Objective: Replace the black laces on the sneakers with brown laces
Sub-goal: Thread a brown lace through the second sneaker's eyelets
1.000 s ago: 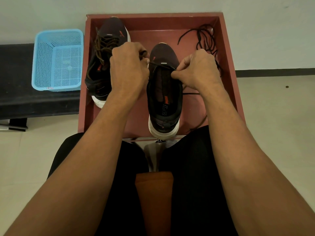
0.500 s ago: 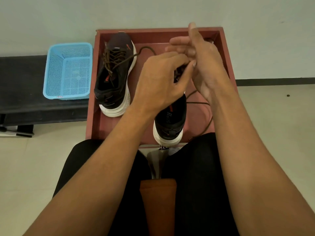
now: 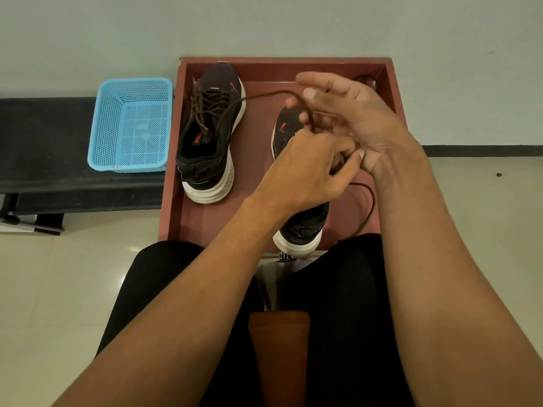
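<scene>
Two dark sneakers with white soles stand in a red-brown tray (image 3: 172, 201). The left sneaker (image 3: 207, 148) wears brown laces. The right sneaker (image 3: 302, 227) is mostly hidden under my hands; its toe and heel show. My left hand (image 3: 308, 171) is curled above it, pinching the brown lace (image 3: 258, 96) near my right thumb. My right hand (image 3: 355, 116) is held up with fingers spread, and the lace runs over its fingers, arcing left above the left sneaker. Another stretch of the lace loops at the tray's right. My right hand hides the black laces.
A blue plastic basket (image 3: 130, 127) sits on a black bench (image 3: 44, 148) left of the tray. The tray stands against a pale wall on a tiled floor, just beyond my knees in black trousers (image 3: 164, 274).
Both hands rose from the right sneaker's collar. My right hand spread its fingers, and the brown lace now stretches up over them. My left hand moved right, next to the right hand.
</scene>
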### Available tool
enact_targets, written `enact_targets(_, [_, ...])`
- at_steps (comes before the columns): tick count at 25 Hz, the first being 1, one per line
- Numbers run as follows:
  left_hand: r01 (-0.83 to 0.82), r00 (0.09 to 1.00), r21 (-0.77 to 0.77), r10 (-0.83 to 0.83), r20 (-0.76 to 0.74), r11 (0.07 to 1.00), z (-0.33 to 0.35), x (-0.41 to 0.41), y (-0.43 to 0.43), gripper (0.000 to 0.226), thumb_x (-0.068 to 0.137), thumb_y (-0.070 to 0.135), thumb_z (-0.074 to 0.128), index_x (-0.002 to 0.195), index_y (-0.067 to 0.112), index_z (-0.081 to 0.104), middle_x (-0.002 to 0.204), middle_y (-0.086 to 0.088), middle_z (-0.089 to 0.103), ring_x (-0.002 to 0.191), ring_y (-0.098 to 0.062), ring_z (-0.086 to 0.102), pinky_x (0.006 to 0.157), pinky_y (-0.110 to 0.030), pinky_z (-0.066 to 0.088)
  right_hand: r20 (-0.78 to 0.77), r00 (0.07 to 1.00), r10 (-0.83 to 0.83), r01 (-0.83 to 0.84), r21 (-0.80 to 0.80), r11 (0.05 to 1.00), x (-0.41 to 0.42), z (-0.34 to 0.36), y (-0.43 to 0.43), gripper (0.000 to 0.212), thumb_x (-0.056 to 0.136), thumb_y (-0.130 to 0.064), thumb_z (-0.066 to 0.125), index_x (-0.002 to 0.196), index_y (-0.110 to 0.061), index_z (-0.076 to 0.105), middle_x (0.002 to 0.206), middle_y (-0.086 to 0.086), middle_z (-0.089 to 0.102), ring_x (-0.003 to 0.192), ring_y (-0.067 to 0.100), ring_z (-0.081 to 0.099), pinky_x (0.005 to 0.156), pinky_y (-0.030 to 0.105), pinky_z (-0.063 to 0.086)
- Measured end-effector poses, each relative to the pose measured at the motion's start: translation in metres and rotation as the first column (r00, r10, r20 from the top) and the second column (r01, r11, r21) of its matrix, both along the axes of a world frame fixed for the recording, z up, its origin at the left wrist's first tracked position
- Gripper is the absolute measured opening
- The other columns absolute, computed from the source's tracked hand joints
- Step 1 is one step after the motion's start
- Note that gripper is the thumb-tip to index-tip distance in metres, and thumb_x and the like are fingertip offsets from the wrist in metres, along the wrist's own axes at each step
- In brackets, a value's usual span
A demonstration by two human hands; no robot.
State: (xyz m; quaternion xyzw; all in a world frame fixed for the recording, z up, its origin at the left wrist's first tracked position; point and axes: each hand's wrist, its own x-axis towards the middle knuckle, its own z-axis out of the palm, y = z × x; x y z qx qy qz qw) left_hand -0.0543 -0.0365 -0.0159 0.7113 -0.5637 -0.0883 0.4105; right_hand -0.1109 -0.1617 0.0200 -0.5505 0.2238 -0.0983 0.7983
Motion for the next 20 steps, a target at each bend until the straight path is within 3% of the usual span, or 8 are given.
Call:
enact_targets(3, [0.016, 0.999, 0.073, -0.019, 0.033, 0.997, -0.002, -0.005, -0.002, 0.045, 0.101, 0.03, 0.059, 0.059, 0.022, 0.046, 0.046, 0.013, 0.038, 0.042, -0.01, 0.041, 0.052, -0.033, 0.039, 0.069, 0.986, -0.15, 0.149, 0.018, 0.989, 0.002, -0.002, -0.012, 0.045, 0.094, -0.008, 0.076, 0.137, -0.001, 0.062, 0.101, 0.012, 0.076, 0.077, 0.013, 0.065, 0.075, 0.028, 0.056])
enact_targets(5, [0.038, 0.993, 0.146, -0.054, 0.108, 0.988, -0.004, -0.009, -0.004, 0.044, 0.101, 0.034, 0.057, 0.061, 0.027, 0.042, 0.046, 0.015, 0.035, 0.044, -0.009, 0.037, 0.055, -0.037, 0.047, 0.046, 0.973, -0.227, 0.23, -0.052, 0.972, 0.005, -0.008, -0.017, 0.04, 0.094, -0.008, 0.077, 0.131, 0.001, 0.066, 0.092, 0.009, 0.075, 0.071, 0.012, 0.062, 0.069, 0.026, 0.054])
enact_targets(8, [0.036, 0.983, 0.194, -0.07, 0.171, 0.98, -0.002, -0.012, -0.002, 0.036, 0.1, 0.042, 0.056, 0.067, 0.027, 0.056, 0.052, 0.014, 0.045, 0.05, -0.014, 0.048, 0.057, -0.041, 0.054, -0.029, 0.961, -0.276, 0.256, -0.289, 0.922, 0.009, -0.023, -0.017, 0.02, 0.098, -0.012, 0.073, 0.114, 0.0, 0.075, 0.081, 0.005, 0.075, 0.062, 0.008, 0.056, 0.057, 0.02, 0.047])
enact_targets(11, [-0.073, 0.978, 0.097, 0.052, 0.203, 0.993, 0.016, -0.004, 0.005, 0.027, 0.095, 0.054, 0.061, 0.086, 0.034, 0.077, 0.069, 0.019, 0.067, 0.066, -0.004, 0.064, 0.064, -0.035, 0.057, -0.063, 0.951, -0.301, 0.261, -0.356, 0.897, 0.006, -0.034, -0.021, 0.013, 0.1, -0.013, 0.071, 0.103, -0.003, 0.078, 0.076, 0.003, 0.074, 0.059, 0.008, 0.052, 0.053, 0.02, 0.044])
enact_targets(14, [-0.316, 0.944, -0.139, 0.326, 0.052, 0.938, 0.02, 0.03, 0.011, 0.022, 0.096, 0.046, 0.064, 0.104, 0.03, 0.077, 0.095, 0.015, 0.072, 0.087, -0.006, 0.065, 0.079, -0.035, 0.055, -0.091, 0.947, -0.308, 0.257, -0.362, 0.896, 0.0, -0.039, -0.027, 0.01, 0.097, -0.015, 0.073, 0.1, -0.008, 0.08, 0.072, 0.0, 0.072, 0.061, 0.008, 0.054, 0.056, 0.021, 0.046])
enact_targets(15, [-0.412, 0.908, -0.127, 0.417, 0.022, 0.902, 0.017, 0.042, 0.013, 0.027, 0.096, 0.044, 0.064, 0.114, 0.026, 0.073, 0.107, 0.012, 0.069, 0.097, -0.009, 0.062, 0.087, -0.033, 0.053, -0.103, 0.948, -0.301, 0.244, -0.373, 0.895, -0.001, -0.04, -0.028, 0.011, 0.096, -0.016, 0.073, 0.099, -0.009, 0.081, 0.073, 0.001, 0.071, 0.062, 0.007, 0.053, 0.055, 0.02, 0.044])
enact_targets(18, [-0.446, 0.885, 0.161, 0.461, -0.071, 0.881, 0.004, 0.058, 0.016, 0.049, 0.096, 0.05, 0.062, 0.138, 0.025, 0.057, 0.125, 0.01, 0.064, 0.118, -0.011, 0.057, 0.101, -0.029, 0.046, -0.095, 0.954, -0.284, 0.234, -0.357, 0.904, -0.003, -0.039, -0.03, 0.015, 0.092, -0.017, 0.072, 0.097, -0.006, 0.082, 0.074, 0.005, 0.068, 0.061, 0.008, 0.049, 0.053, 0.02, 0.037])
enact_targets(20, [-0.337, 0.898, 0.244, 0.388, -0.208, 0.909, 0.0, 0.058, 0.015, 0.033, 0.102, 0.043, 0.061, 0.129, 0.024, 0.065, 0.104, 0.015, 0.071, 0.101, -0.002, 0.065, 0.092, -0.027, 0.053, -0.071, 0.954, -0.291, 0.251, -0.337, 0.907, -0.004, -0.038, -0.03, 0.015, 0.091, -0.017, 0.071, 0.094, -0.007, 0.082, 0.073, 0.005, 0.067, 0.06, 0.009, 0.047, 0.053, 0.021, 0.034])
